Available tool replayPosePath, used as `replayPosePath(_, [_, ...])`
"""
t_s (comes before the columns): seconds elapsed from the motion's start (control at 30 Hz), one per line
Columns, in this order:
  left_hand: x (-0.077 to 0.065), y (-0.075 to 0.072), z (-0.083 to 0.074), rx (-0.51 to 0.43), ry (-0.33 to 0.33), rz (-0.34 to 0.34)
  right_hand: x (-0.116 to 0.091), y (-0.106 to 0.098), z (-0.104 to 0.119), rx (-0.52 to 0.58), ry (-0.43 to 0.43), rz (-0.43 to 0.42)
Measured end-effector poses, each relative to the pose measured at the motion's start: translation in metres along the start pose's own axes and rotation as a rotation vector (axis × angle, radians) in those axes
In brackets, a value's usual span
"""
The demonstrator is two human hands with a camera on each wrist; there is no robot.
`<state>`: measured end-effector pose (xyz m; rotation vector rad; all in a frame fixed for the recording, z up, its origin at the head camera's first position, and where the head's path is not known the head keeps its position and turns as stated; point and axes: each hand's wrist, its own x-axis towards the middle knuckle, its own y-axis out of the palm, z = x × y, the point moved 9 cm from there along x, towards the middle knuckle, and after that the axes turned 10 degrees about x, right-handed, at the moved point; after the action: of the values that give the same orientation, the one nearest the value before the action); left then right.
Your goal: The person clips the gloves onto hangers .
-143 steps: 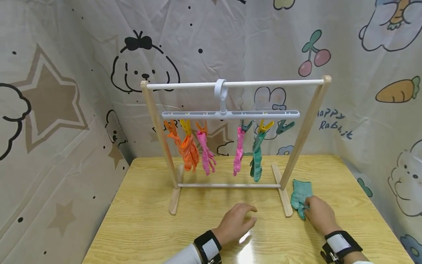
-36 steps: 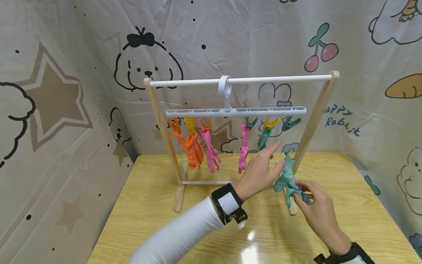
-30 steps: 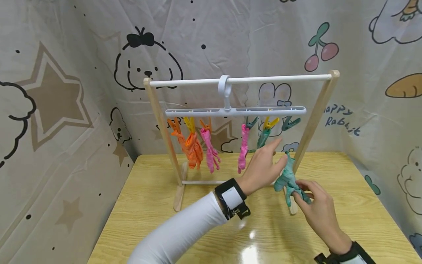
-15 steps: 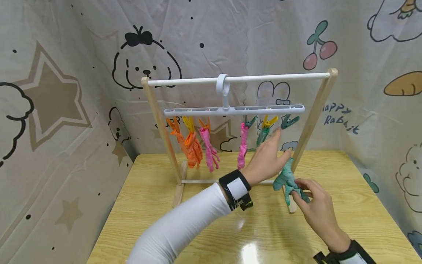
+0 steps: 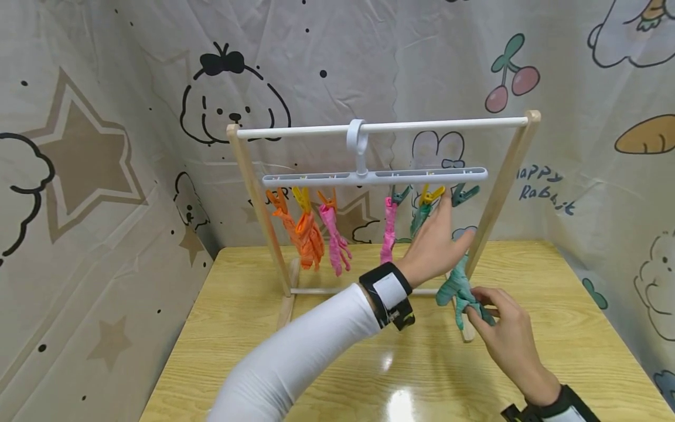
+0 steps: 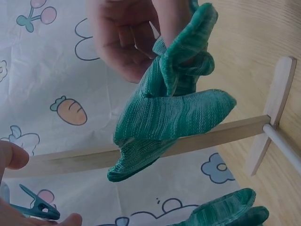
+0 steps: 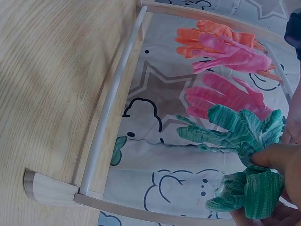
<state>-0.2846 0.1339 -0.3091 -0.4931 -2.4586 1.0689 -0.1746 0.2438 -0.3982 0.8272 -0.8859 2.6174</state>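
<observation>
My right hand [image 5: 507, 334] pinches a green knitted glove [image 5: 457, 287] in front of the rack's right post. In the left wrist view the glove [image 6: 164, 117] droops from those fingers. My left hand [image 5: 435, 243] reaches up with its fingers extended and holds nothing. Its fingertips are close beside an unused teal clothespin [image 5: 465, 195] at the hanger's right end. That teal clothespin [image 6: 40, 209] lies between the left thumb and fingers in the left wrist view. A second green glove [image 5: 420, 218] hangs from a yellow clothespin [image 5: 432, 195], partly hidden by the left hand.
A white hanger bar [image 5: 311, 179] hooks over the rod of a wooden rack [image 5: 508, 176]. From its other clothespins hang orange gloves [image 5: 308, 240] and pink gloves [image 5: 334, 240]. The rack stands on a wooden table [image 5: 237, 363] before a patterned curtain.
The green glove has been lifted off the table by my right hand. My left hand has risen from the table toward the rightmost clothespin, its fingers moving higher over the last second.
</observation>
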Motion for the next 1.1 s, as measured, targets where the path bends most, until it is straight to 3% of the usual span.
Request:
replayPosePath(0.23, [0.009,-0.002,-0.009,0.071,0.006,-0.029,-0.002,-0.005,0.001,0.005,-0.004,-0.024])
replayPosePath(0.53, [0.017,-0.013,-0.009,0.117,0.019,-0.100,0.001,-0.001,0.001,0.015,0.002,-0.019])
replayPosePath(0.77, [0.019,-0.019,-0.012,0.124,0.036,-0.118,0.004,-0.002,0.003,0.026,-0.003,-0.041])
replayPosePath(1.1, [0.016,-0.022,-0.014,0.082,0.003,-0.147,0.004,-0.003,0.004,0.075,0.039,-0.051])
